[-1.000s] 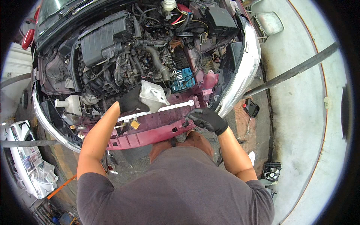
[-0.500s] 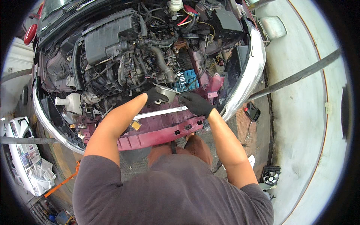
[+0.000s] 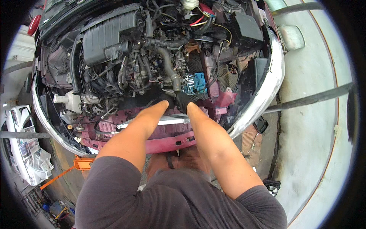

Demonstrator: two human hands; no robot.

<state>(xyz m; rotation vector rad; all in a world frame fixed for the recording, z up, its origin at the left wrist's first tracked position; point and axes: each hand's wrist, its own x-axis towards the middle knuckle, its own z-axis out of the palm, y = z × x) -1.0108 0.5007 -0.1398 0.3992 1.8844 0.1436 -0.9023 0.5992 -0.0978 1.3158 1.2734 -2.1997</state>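
Note:
My two black-gloved hands meet low at the front of the open engine bay. My left hand (image 3: 170, 100) is closed around a grey metal part (image 3: 169, 91); only its upper edge shows, and its kind cannot be made out. Close against it on the right is my right hand (image 3: 182, 100), its fingers pointing down and hidden from view. Just above the hands runs a thick grey hose (image 3: 167, 63) from the engine. A blue tool tray (image 3: 199, 82) holding silvery sockets lies beyond my right hand.
A silvery bar (image 3: 167, 121) lies across the maroon front crossmember (image 3: 164, 145) under my forearms. The black engine cover (image 3: 112, 36) sits far left, a white reservoir (image 3: 70, 102) nearer. An orange jack (image 3: 83, 163) stands on the floor at left. A lift arm (image 3: 312, 100) reaches in from the right.
Both hands have drawn together and gone deeper, under the hose, taking the grey metal part with them. My arms are straighter, and the view has shifted slightly.

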